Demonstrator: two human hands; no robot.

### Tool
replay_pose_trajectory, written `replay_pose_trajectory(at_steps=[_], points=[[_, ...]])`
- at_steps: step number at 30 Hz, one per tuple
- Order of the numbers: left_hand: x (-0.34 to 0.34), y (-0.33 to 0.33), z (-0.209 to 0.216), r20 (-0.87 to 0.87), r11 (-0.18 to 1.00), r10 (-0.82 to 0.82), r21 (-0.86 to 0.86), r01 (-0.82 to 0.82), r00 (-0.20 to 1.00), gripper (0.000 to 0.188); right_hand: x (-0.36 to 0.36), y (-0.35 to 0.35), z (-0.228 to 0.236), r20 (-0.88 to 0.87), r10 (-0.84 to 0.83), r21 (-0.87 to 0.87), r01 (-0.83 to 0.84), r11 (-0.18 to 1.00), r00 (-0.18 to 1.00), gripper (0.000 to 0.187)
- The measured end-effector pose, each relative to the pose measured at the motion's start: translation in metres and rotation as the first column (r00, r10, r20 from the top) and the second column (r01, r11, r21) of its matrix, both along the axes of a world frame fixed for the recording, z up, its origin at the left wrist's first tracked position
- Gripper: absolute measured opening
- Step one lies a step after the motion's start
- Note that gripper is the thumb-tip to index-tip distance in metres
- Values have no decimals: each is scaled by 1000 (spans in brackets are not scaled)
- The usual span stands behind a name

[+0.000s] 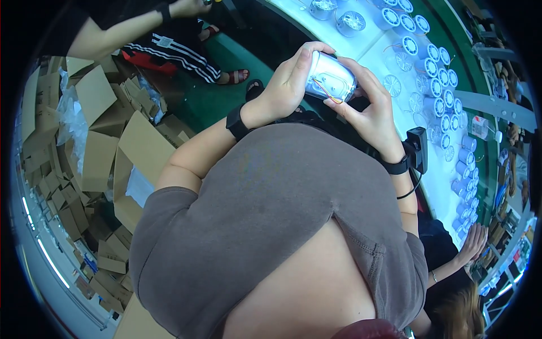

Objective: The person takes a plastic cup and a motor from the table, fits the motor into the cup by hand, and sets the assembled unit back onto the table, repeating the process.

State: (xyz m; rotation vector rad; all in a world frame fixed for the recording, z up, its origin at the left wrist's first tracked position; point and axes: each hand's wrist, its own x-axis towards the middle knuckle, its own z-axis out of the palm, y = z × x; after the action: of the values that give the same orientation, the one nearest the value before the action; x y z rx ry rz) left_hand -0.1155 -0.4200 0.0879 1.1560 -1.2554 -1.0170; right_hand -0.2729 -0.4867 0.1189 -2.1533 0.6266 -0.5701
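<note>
A white, rounded plastic housing (333, 76) is held up in front of my chest, near the table's edge. Thin red and yellow wires (323, 89) hang across its near face. My left hand (292, 83) grips its left side, with the fingers over the top. From the right, my right hand (372, 104) wraps around it, the thumb low by the wires and the fingers along the upper right edge. What exactly the housing belongs to cannot be made out.
On the white table (372, 59) stand several white and clear cylindrical pieces (431, 68) in rows. Open cardboard boxes (101, 152) crowd the left. A co-worker's arm (132, 28) reaches in at upper left; another person's hand (474, 243) shows at lower right.
</note>
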Motion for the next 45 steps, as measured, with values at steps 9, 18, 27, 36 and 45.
replay_pose_trajectory(at_steps=[9,18,27,36,45], points=[[-2,-16,-11,-48,1000,-20,0,20,999,48,5,1,-15,63,-48,-153,57,987,997,55],[11,-44,-42,-485,841,239,537,71,841,54,-15,-87,-46,-288,-264,-224,203,953,920,52],[56,-30,-70,-351,800,405,583,-141,844,41,-12,-184,-97,-510,-474,-626,68,776,718,50],[49,-44,-73,-280,796,362,590,-138,889,30,-76,-216,-91,-520,-691,-661,275,698,503,56],[29,-54,-57,-292,884,159,467,-5,943,26,-89,-207,-77,-240,-727,-181,706,685,644,50]])
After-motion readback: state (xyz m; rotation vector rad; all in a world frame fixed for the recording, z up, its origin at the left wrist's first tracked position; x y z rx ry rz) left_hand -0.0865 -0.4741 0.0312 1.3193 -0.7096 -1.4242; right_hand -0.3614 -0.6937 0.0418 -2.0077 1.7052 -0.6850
